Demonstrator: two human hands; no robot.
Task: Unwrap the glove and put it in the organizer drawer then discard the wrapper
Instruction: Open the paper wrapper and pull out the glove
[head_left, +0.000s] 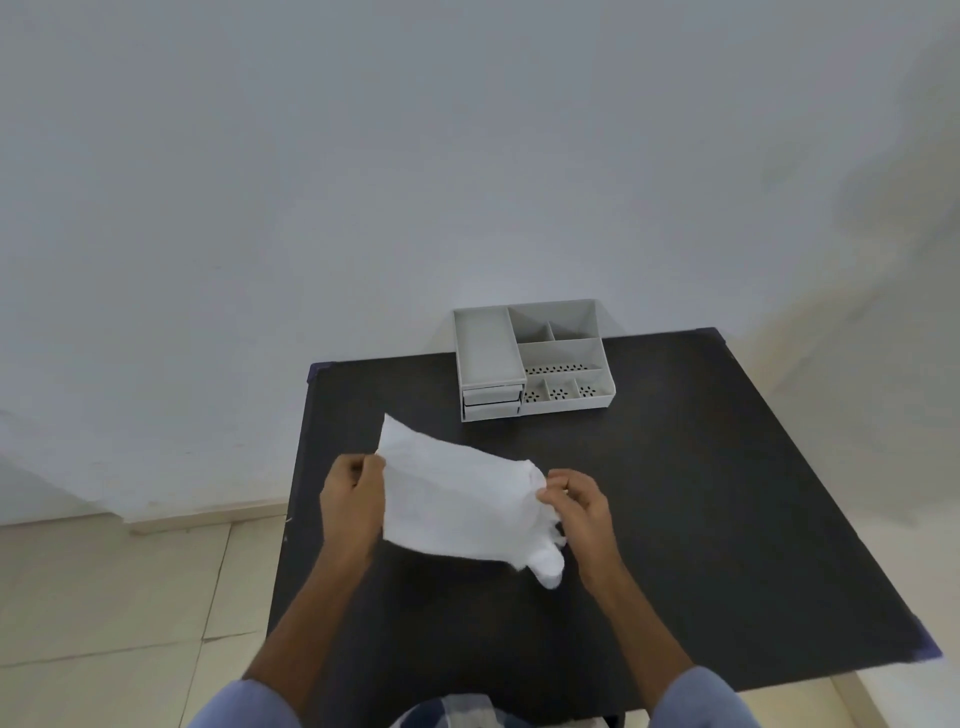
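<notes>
A white paper wrapper (447, 493) is held above the black table (701, 493), with a white glove (548, 564) poking out of its lower right end. My left hand (353, 499) pinches the wrapper's left edge. At the wrapper's right end my right hand (582, 512) grips where the glove's fingers show. The grey organizer (488, 343) stands at the table's far edge, its two small drawers (491, 402) shut at the front left.
A white wall rises behind the table. Tiled floor lies to the left. The organizer has several open compartments on top. Blue tape marks the table's corners.
</notes>
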